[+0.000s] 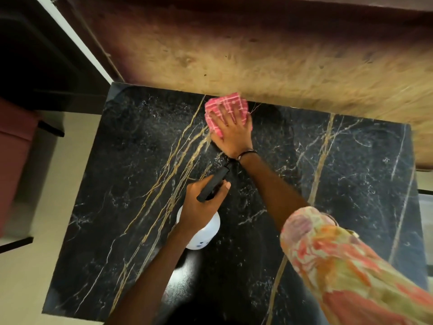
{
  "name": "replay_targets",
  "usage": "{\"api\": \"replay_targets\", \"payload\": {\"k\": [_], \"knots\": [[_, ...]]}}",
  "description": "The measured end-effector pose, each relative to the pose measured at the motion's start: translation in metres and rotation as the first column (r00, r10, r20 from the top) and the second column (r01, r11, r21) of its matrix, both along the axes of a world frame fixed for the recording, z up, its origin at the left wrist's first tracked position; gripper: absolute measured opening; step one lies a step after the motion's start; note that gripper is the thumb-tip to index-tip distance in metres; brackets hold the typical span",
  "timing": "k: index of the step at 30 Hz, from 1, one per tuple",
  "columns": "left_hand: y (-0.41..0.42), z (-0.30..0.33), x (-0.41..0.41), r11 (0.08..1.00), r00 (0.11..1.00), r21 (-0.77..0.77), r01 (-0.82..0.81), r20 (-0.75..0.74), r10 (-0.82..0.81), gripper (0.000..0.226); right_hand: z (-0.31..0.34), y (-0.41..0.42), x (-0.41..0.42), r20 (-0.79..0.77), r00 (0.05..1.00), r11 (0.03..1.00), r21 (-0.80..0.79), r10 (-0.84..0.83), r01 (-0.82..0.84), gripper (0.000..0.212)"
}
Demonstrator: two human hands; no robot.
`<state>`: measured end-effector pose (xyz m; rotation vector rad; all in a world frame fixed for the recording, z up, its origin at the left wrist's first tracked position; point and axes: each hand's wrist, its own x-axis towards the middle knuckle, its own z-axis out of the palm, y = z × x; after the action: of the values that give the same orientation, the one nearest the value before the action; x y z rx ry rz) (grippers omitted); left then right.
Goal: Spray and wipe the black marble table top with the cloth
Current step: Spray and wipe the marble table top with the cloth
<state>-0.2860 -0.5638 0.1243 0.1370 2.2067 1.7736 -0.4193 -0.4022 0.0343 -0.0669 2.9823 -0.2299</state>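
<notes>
The black marble table top with gold and white veins fills the middle of the view. My right hand lies flat on a folded pink checked cloth, pressing it onto the marble at the table's far edge. My left hand grips a spray bottle with a white body and a black trigger head, held above the middle of the table. The black nozzle points toward my right wrist. My left hand hides most of the bottle.
A wooden panel runs along the far side of the table, touching its edge. A dark red seat and black furniture stand at the left, over pale floor. A patterned sleeve covers my right upper arm.
</notes>
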Motion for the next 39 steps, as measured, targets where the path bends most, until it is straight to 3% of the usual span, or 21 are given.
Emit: {"api": "replay_targets", "payload": {"k": [3, 5, 10, 12, 15, 18, 20, 22, 24, 28, 33, 35, 39], "knots": [[0.0, 0.0, 0.0, 1.0, 1.0, 0.008, -0.022, 0.002, 0.022, 0.022, -0.005, 0.02, 0.036, -0.052, 0.972, 0.973, 0.021, 0.231, -0.23, 0.065], [0.0, 0.001, 0.0, 1.0, 1.0, 0.028, -0.006, -0.005, 0.006, 0.027, -0.006, 0.055, 0.053, -0.095, 0.968, 0.972, 0.051, 0.232, -0.228, 0.065], [-0.001, 0.003, 0.002, 0.996, 0.999, 0.084, 0.029, -0.026, -0.027, 0.036, -0.002, 0.092, 0.029, -0.031, 0.983, 0.983, 0.02, -0.183, 0.184, 0.071], [-0.002, 0.002, 0.001, 0.995, 0.999, 0.089, 0.032, -0.011, -0.031, 0.037, 0.0, 0.068, 0.001, 0.009, 0.971, 0.971, 0.019, -0.24, 0.24, 0.07], [-0.002, 0.002, 0.001, 0.998, 1.0, 0.067, 0.014, 0.001, -0.015, 0.042, 0.005, 0.02, -0.024, 0.0, 0.99, 0.99, 0.03, -0.141, 0.14, 0.065], [0.001, 0.003, 0.001, 0.999, 1.0, 0.031, 0.03, -0.011, -0.03, 0.034, 0.003, -0.011, -0.011, -0.035, 0.997, 0.998, 0.004, 0.063, -0.063, 0.064], [0.003, 0.003, 0.002, 0.999, 0.999, 0.003, 0.049, -0.014, -0.049, 0.026, 0.0, -0.008, 0.018, -0.08, 0.975, 0.977, -0.04, 0.208, -0.212, 0.065], [0.005, 0.003, 0.003, 0.999, 0.999, 0.008, 0.037, -0.009, -0.037, 0.032, -0.008, 0.016, 0.05, -0.111, 0.954, 0.96, -0.001, 0.279, -0.281, 0.061], [0.004, 0.002, 0.003, 1.0, 1.0, 0.005, -0.006, 0.018, 0.006, 0.032, -0.012, 0.051, 0.078, -0.128, 0.966, 0.974, 0.045, 0.224, -0.22, 0.061], [0.003, 0.003, 0.002, 0.999, 0.995, 0.002, -0.053, 0.088, 0.053, 0.01, -0.005, 0.133, 0.096, -0.072, 0.996, 0.997, 0.062, -0.046, 0.05, 0.071], [0.018, 0.01, 0.011, 0.995, 0.994, -0.032, -0.093, 0.058, 0.095, 0.025, 0.003, 0.147, 0.043, 0.006, 0.93, 0.93, -0.005, -0.367, 0.367, 0.072], [0.031, 0.01, 0.015, 0.992, 0.989, -0.034, -0.124, 0.074, 0.126, 0.024, 0.003, 0.133, 0.032, 0.018, 0.946, 0.946, -0.008, -0.325, 0.325, 0.065], [0.068, 0.008, 0.022, 0.995, 0.993, 0.016, -0.096, 0.073, 0.095, 0.03, -0.001, 0.132, 0.064, -0.08, 0.996, 0.998, -0.042, 0.034, -0.037, 0.061]]}}
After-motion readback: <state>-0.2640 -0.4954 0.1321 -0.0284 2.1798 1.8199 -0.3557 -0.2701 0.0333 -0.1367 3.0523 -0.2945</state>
